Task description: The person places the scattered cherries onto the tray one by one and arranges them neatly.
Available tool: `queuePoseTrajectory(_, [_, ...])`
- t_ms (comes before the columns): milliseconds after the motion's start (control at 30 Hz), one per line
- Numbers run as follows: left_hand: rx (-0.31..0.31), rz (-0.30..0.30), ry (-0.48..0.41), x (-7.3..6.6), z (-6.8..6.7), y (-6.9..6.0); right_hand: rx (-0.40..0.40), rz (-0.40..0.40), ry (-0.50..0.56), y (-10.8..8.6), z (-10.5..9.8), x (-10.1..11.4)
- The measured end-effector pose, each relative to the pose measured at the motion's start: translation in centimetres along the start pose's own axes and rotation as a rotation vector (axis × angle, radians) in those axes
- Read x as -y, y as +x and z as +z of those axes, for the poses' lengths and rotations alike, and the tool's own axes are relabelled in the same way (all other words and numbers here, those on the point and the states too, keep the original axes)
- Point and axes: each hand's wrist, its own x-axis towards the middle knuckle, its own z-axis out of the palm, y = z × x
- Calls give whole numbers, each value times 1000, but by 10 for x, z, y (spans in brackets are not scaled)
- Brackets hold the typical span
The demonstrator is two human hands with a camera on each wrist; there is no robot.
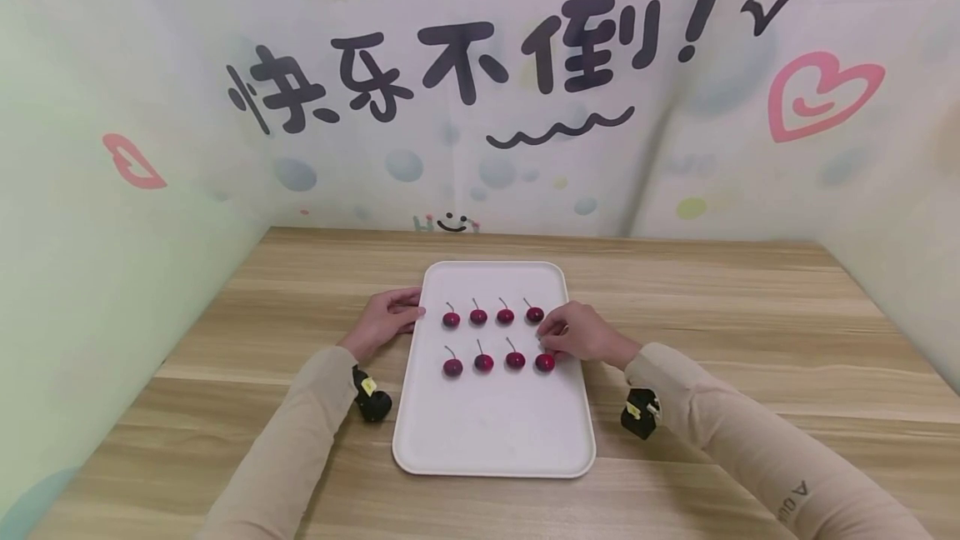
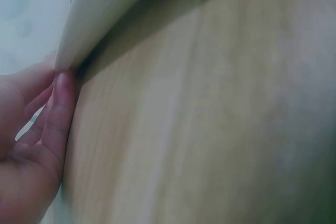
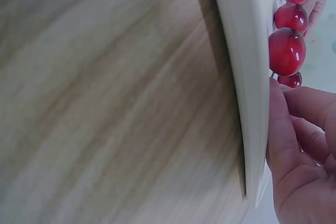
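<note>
A white tray (image 1: 495, 440) lies on the table, bearing two rows of red cherries with stems. My left hand (image 1: 384, 320) holds the tray's left rim; in the left wrist view its fingers (image 2: 59, 111) are at the tray edge (image 2: 97, 22). Over the tray's right side, my right hand (image 1: 581, 332) pinches the stem of the right-end cherry (image 1: 544, 362) in the near row. That cherry (image 3: 287, 52) looks large in the right wrist view, just beyond the fingertips. Behind the hand sits the far row's right-end cherry (image 1: 534, 315).
The tray stands on a wood-grain table (image 1: 262, 340). A printed cloth backdrop (image 1: 465, 182) rises behind the table's far edge. Black wrist cameras hang under the left sleeve (image 1: 300, 415) and the right sleeve (image 1: 750, 423).
</note>
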Motion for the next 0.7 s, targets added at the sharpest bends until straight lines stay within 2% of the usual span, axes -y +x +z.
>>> queuePoseTrajectory(133, [2, -10, 6, 0, 1, 2, 4, 13, 31, -2, -3, 1])
queuePoseTrajectory(433, [8, -15, 11, -1, -1, 0, -8, 75, 173, -14, -19, -1])
queuePoseTrajectory(700, [10, -30, 6, -2, -2, -1, -44, 78, 175, -28, -29, -12])
